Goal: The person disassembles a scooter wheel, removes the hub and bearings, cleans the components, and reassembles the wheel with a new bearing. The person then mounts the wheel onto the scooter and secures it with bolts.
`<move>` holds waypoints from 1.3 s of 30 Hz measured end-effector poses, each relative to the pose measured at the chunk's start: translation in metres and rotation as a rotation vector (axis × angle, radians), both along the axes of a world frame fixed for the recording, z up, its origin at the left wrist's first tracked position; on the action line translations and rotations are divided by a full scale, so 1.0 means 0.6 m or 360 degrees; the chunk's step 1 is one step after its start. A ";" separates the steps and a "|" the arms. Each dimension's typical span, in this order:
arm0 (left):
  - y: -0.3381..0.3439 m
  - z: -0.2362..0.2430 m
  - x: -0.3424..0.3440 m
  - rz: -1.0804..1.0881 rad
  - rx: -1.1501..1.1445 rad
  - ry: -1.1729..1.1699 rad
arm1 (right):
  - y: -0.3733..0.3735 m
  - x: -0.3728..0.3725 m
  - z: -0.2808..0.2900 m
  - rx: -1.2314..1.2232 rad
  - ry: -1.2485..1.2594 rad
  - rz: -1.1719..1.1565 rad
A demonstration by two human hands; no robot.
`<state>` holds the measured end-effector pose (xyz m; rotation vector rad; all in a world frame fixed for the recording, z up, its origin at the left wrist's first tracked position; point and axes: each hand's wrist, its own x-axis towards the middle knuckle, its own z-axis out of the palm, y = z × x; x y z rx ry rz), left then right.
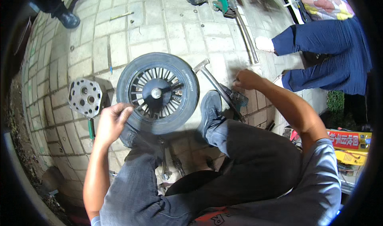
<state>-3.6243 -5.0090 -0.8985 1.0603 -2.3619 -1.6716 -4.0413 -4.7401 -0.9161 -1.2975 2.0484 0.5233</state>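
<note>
One large wheel lies flat on the pale paving, just ahead of the person's shoes. A broad black tyre rings many thin metallic spokes, with a dark round hub cover and a bright silver centre. Its round face points upward, and its axle line runs up toward the head. To its right, a hammer-like tool slants, head far left, handle end near right; to its left sits a holed metal plate. The left hand, thumb and forefinger narrowed together, hovers by the tyre's near-left edge; the right hand curls beyond the tool. I cannot tell whether either holds anything.
</note>
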 end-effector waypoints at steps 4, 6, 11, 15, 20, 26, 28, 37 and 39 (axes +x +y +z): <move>-0.036 0.125 -0.001 -0.0128 -0.0130 -0.0304 | 0.123 0.033 -0.162 -0.0193 0.0129 -0.0511; -0.050 0.139 -0.001 -0.0309 -0.0260 -0.0306 | 0.161 0.091 -0.220 -0.0404 -0.0034 -0.0659; -0.020 0.113 -0.054 -0.0768 -0.0597 -0.0781 | 0.164 0.157 -0.270 -0.0677 0.0387 -0.1000; 0.026 -0.011 -0.064 -0.0595 -0.0729 -0.0794 | 0.124 0.164 -0.157 -0.0736 0.0321 -0.1093; 0.087 -0.125 -0.076 0.0294 -0.0139 -0.0105 | 0.193 0.166 -0.028 -0.1151 -0.0526 -0.1325; 0.093 -0.116 -0.112 0.0029 -0.0616 0.0053 | 0.118 0.253 0.118 -0.1329 -0.0570 -0.0704; 0.085 -0.117 -0.115 0.0025 -0.0675 0.0141 | 0.074 0.270 0.144 -0.1249 -0.0682 -0.0682; 0.081 -0.124 -0.118 -0.0022 -0.0676 0.0189 | 0.033 0.308 0.140 -0.1022 -0.0670 -0.0658; 0.080 -0.117 -0.121 -0.0075 -0.0751 0.0192 | 0.027 0.306 0.142 -0.0951 -0.0647 -0.0629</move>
